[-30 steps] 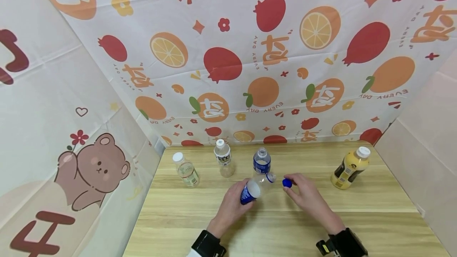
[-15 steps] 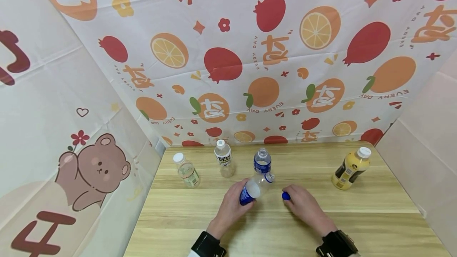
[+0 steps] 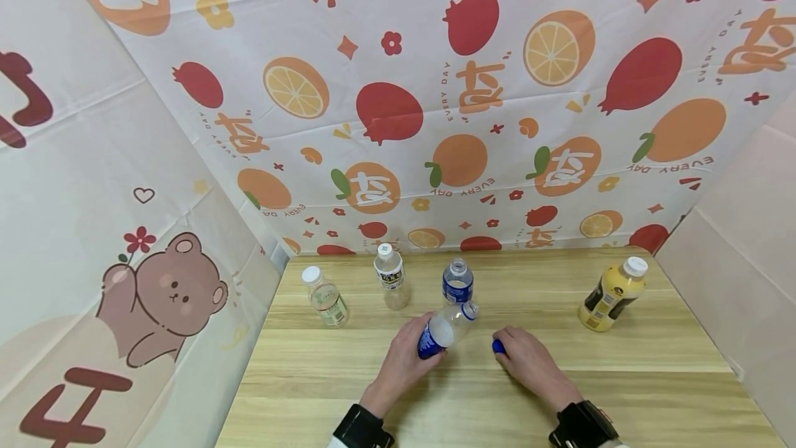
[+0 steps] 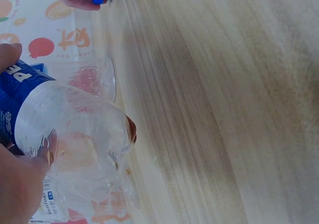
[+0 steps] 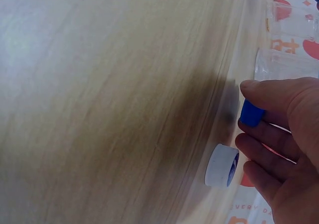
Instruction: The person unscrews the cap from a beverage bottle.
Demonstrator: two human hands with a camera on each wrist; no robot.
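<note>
"Where is the bottle (image 3: 443, 330)?"

"Tilted in the left hand (image 3: 403, 359), fingers curled round its blue label. The right hand (image 3: 531, 363) pinches a blue cap (image 5: 252, 114) between thumb and finger, apart from the bottle's bare neck."

"What's done?"

"Uncapping looks finished; neither bottle nor cap is let go."

"And around them?"

"A pale wood table (image 3: 348, 393). A blue-labelled bottle (image 3: 457, 289) stands behind; left are two clear, white-capped bottles (image 3: 327, 304), right a yellow one (image 3: 612, 296). Fruit-print cloth (image 3: 491, 227) hangs beyond."
</note>
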